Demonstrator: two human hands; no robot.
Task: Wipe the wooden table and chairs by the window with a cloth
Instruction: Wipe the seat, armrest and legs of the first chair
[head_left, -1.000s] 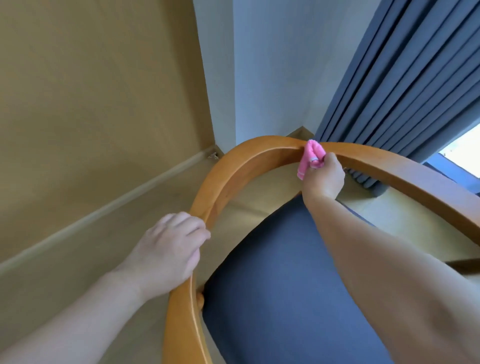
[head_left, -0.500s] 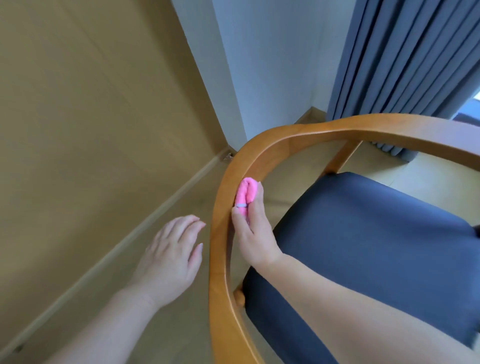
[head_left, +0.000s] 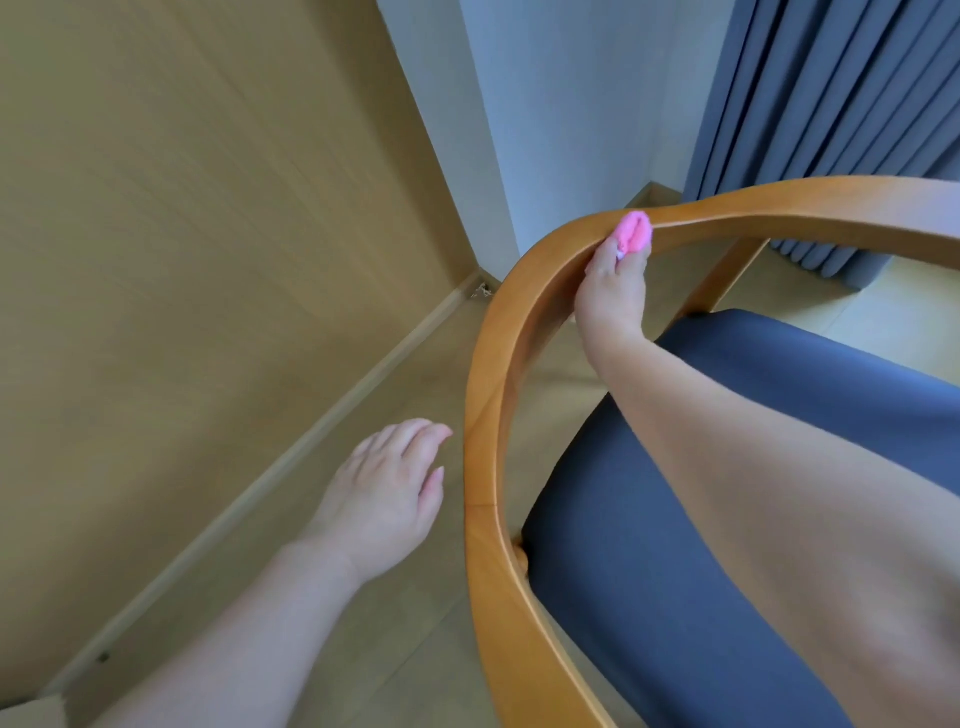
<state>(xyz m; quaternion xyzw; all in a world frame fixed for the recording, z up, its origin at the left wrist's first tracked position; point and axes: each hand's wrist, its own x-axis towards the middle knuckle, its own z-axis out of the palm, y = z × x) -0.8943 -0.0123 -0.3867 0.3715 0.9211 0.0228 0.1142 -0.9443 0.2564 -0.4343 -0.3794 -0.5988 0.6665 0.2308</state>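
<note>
Pinching a small pink cloth (head_left: 635, 232) against the inner edge of the chair's curved wooden rail (head_left: 485, 395), near its far bend, the right hand (head_left: 613, 296) has thumb and fingers curled round the wad. The left hand (head_left: 387, 499) hangs loose and holds nothing, just beside the rail's outer edge. With nothing bracing the chair, a hard stroke could shift it, and the bunched cloth might miss strips of wood.

2 bare forearms, no sleeves; hands (head_left: 387, 499) ungloved.
</note>
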